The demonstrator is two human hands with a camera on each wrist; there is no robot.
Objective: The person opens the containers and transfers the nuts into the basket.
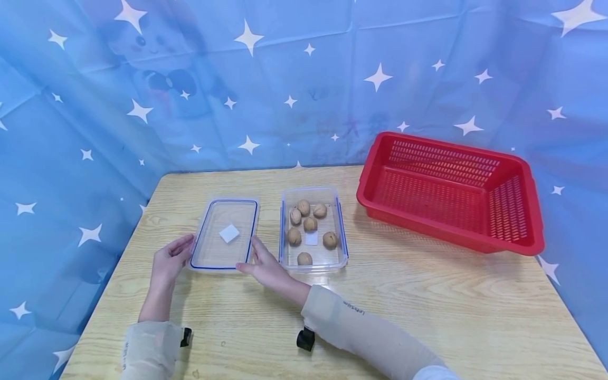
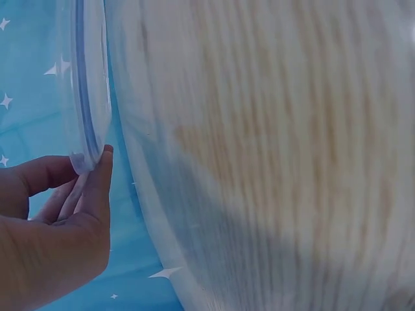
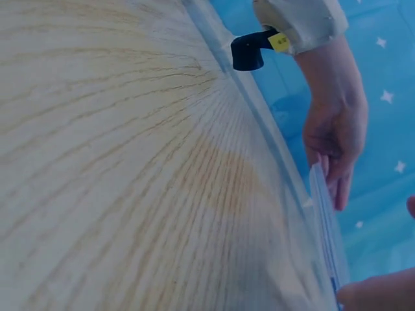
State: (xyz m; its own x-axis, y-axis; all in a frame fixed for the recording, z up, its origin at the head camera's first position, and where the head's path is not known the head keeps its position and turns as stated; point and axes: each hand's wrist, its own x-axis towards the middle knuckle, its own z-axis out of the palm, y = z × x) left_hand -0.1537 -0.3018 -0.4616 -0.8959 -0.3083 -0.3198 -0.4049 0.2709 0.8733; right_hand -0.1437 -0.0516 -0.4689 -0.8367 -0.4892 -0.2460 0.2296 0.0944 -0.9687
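Note:
A clear lid [image 1: 223, 214] with a blue seal and a white square label is held between both hands over the left part of the table. My left hand [image 1: 170, 259] pinches its near left side; in the left wrist view, the thumb and fingers of that hand [image 2: 68, 227] take the lid's edge [image 2: 84, 97] from both faces. At the opposite side, my right hand [image 1: 267, 268] grips near the lower right corner, thumb in front. Just right of it stands a clear plastic box [image 1: 343, 244] with several walnuts [image 1: 311, 224] inside.
A red slotted plastic basket [image 1: 505, 245] stands at the back right of the wooden table [image 1: 427, 306]. Blue star-printed cloth [image 1: 266, 79] hangs behind and beside the table. Each wrist wears a small black camera [image 1: 306, 339].

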